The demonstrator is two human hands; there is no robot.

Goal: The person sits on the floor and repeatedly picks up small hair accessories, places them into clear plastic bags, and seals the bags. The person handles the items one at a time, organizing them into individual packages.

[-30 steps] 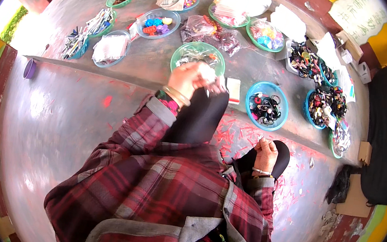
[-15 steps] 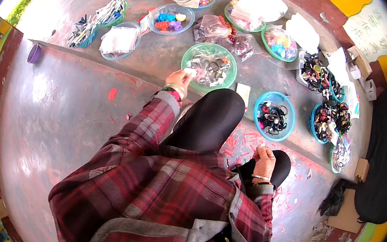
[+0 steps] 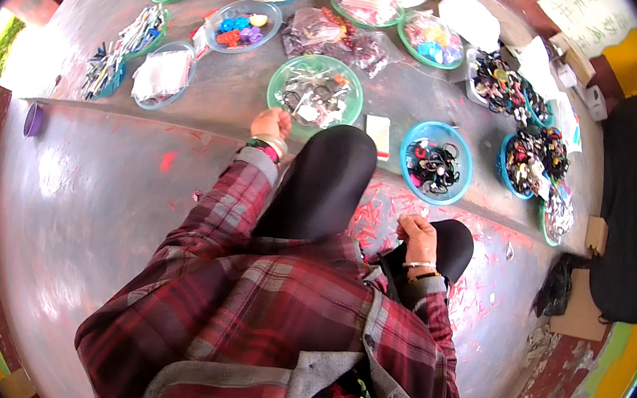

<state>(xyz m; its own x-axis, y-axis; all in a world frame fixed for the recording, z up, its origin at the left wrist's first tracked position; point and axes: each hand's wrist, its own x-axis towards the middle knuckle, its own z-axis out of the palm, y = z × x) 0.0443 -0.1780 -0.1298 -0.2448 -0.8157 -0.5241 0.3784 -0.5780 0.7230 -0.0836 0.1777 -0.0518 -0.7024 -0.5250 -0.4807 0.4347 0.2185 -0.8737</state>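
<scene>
My left hand [image 3: 271, 123] is just left of the green basin [image 3: 273, 98], its fingers curled; nothing can be made out in them. Inside that basin lie clear plastic packets with small dark and metallic pieces, and a white piece [image 3: 310, 114] near its front. My right hand [image 3: 418, 239] is closed in a pinch beside my right knee. Whatever its fingertips hold is too small to name. Ahead of it stands a blue basin [image 3: 405, 155] with black cords or bands and a few red and pink bits. A small pale, flat rectangular packet [image 3: 378, 136] rests between the two basins.
Several basins of small goods stand on the raised floor, including one with coloured pieces [image 3: 240, 25] and one with white sheets [image 3: 162, 76]. Plastic bags [image 3: 315, 33] lie behind the green basin. Red scraps [image 3: 368, 215] litter the lower floor. A step edge runs across.
My left hand has drawn back from over the green basin; the white piece at its fingers now appears left in the basin. My right hand stays near the knee. The view has shifted.
</scene>
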